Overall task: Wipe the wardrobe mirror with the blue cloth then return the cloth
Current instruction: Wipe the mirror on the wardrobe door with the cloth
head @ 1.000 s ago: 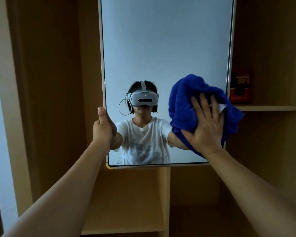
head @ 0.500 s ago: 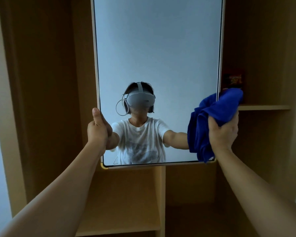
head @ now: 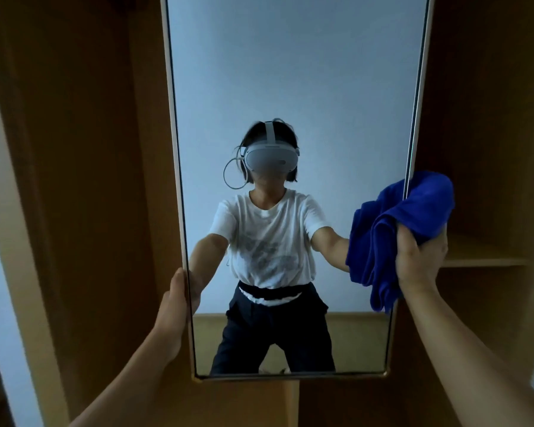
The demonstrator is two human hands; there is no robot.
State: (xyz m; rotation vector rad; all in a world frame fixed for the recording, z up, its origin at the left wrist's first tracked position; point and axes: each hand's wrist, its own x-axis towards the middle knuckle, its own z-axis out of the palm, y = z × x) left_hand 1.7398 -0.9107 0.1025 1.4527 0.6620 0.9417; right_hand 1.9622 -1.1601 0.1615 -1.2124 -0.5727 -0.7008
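Observation:
A tall framed mirror (head: 290,72) stands in front of the open wooden wardrobe and reflects a person in a headset and white shirt. My left hand (head: 174,306) grips the mirror's left edge, thumb on the frame. The blue cloth (head: 395,229) is bunched in my right hand (head: 420,257) at the mirror's right edge, partly overlapping the glass and hanging down below my fist. The cloth sits in front of the shelf to the right.
A wooden shelf (head: 487,257) juts out right of the mirror, behind the cloth. A vertical wooden divider (head: 290,402) and lower compartments lie under the mirror. A dark wardrobe side panel (head: 74,180) is to the left, with a pale wall (head: 0,272) beyond.
My right hand went from pressing the cloth flat on the glass to bunching it in a fist at the right edge. The view tilted, showing more of the mirror. My left hand kept its grip.

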